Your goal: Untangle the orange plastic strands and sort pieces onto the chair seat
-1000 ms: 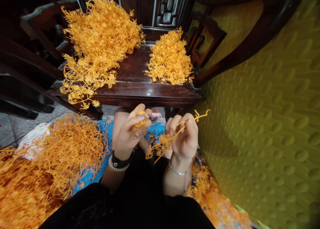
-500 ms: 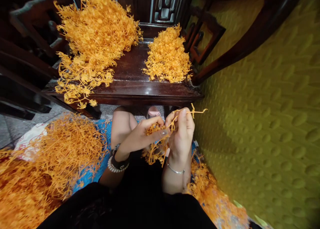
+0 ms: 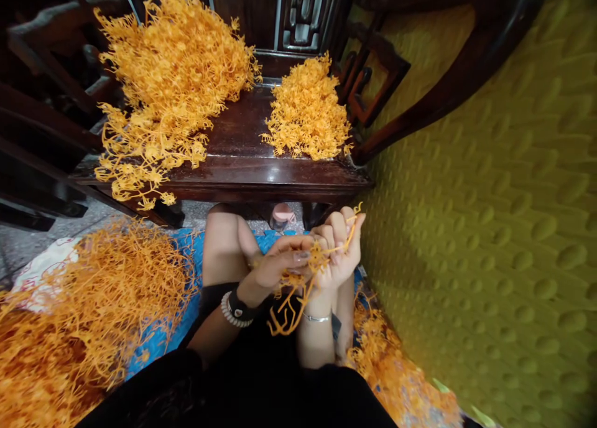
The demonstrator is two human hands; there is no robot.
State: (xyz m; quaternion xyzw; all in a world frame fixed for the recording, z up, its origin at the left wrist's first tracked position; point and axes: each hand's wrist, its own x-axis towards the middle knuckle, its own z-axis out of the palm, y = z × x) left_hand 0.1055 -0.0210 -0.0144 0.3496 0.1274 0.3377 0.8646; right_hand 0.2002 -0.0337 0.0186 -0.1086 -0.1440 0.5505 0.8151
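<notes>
Below the dark wooden chair (image 3: 275,174), our left hand (image 3: 282,263) and right hand (image 3: 339,246) are close together, fingers pinched on a branching orange stalk (image 3: 318,259) whose tips hang at six o'clock. Our left fingers hide part of it, so we cannot tell how firm that hold is. With stems this thin, we judge that a hard tug could snap one, and the hanging tips could snag on the bangle (image 3: 316,319) at our right wrist.

Taking our hands as the dial's centre, the larger pile (image 3: 172,73), toward eleven, overhangs the seat's front edge; a knock might send pieces down. The smaller pile (image 3: 308,107) sits at twelve.

For containers, we see only a pink-topped cup (image 3: 282,215) under the chair at ten, contents unreadable. The loose heap (image 3: 135,279) at nine lies over a blue sheet (image 3: 156,348).
</notes>
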